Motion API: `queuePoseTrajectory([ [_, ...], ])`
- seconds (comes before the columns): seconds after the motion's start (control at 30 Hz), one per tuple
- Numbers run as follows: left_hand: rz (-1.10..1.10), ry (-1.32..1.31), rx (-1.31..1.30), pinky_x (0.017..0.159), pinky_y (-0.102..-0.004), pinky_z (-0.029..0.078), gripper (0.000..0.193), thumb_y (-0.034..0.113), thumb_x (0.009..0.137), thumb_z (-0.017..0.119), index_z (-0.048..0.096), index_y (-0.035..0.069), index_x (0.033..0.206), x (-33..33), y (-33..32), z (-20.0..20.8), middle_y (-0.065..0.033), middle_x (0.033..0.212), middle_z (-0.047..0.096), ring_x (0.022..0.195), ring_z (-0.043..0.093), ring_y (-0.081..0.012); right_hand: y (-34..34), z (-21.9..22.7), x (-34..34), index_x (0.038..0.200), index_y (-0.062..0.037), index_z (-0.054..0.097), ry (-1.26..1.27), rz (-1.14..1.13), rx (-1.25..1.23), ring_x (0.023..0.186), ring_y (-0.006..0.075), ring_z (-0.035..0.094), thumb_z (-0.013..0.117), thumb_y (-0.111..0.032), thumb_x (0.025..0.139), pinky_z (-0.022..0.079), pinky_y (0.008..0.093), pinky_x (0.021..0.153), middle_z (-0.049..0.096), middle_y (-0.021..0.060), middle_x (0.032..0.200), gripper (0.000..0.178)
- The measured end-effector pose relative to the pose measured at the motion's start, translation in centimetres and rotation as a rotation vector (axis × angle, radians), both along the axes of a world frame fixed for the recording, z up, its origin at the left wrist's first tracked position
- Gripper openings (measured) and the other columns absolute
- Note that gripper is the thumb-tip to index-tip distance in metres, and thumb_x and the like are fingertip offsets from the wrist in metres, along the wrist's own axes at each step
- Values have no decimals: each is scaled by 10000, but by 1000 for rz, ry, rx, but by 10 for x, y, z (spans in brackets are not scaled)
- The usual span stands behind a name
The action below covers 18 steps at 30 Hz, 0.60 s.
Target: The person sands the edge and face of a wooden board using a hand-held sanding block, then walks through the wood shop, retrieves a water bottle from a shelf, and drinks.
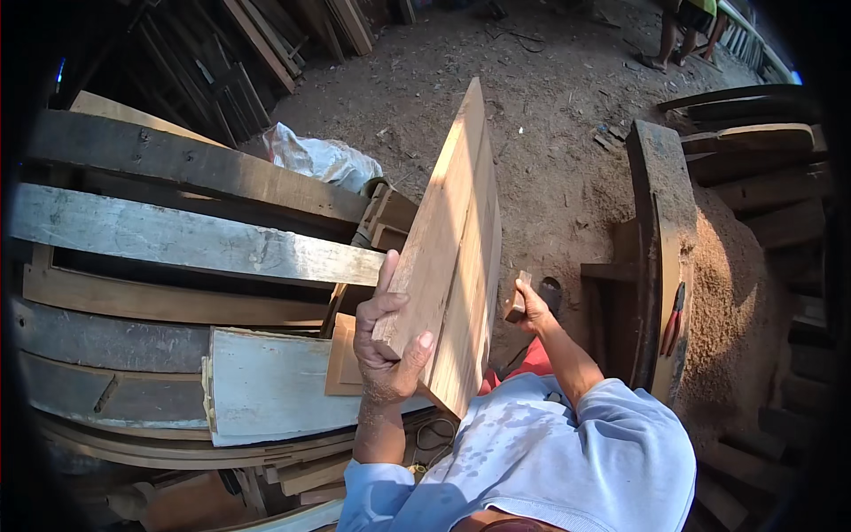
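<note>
A long light-brown wooden board [441,226] stands tilted in front of me, with a dark lengthwise line down its face. My left hand [387,341] grips its near left edge, thumb on one side and fingers on the other. To the right of the board, my right hand [534,312] is closed round a small wooden block [515,307]. A gap separates that block from the board. The board's far side is hidden from me.
Stacked planks [195,239] fill the left side, near a white sack [324,160]. Red-handled pliers [672,330] lie on a narrow wooden beam [667,191] at the right, beside heaped sawdust [722,301]. Another person's legs [674,40] show at the far right.
</note>
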<state>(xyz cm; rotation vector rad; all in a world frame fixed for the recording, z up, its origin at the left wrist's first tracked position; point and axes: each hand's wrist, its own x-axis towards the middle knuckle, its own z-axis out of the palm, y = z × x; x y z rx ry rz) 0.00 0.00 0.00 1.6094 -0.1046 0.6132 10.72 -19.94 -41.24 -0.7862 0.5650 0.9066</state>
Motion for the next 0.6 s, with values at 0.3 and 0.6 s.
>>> queuePoseTrajectory([
  [0.3, -335, -343, -78, 1156, -624, 258, 553, 511, 771, 700, 558, 142, 1159, 161, 43, 3, -237, 1441, 396, 1454, 236, -443, -37, -72, -132, 1289, -146, 538, 499, 271, -8, 1132, 394, 509, 577, -763, 802, 419, 614, 934, 562, 158, 1294, 787],
  [0.6, -423, -404, 104, 1128, -453, 333, 450, 530, 803, 673, 612, 173, 1069, 235, 53, 22, -4, 944, 640, 1092, 596, -240, -1, -102, -117, 883, -124, 640, 611, 345, 337, 690, 325, 570, 480, -894, 741, 418, 421, 648, 673, 154, 846, 799],
])
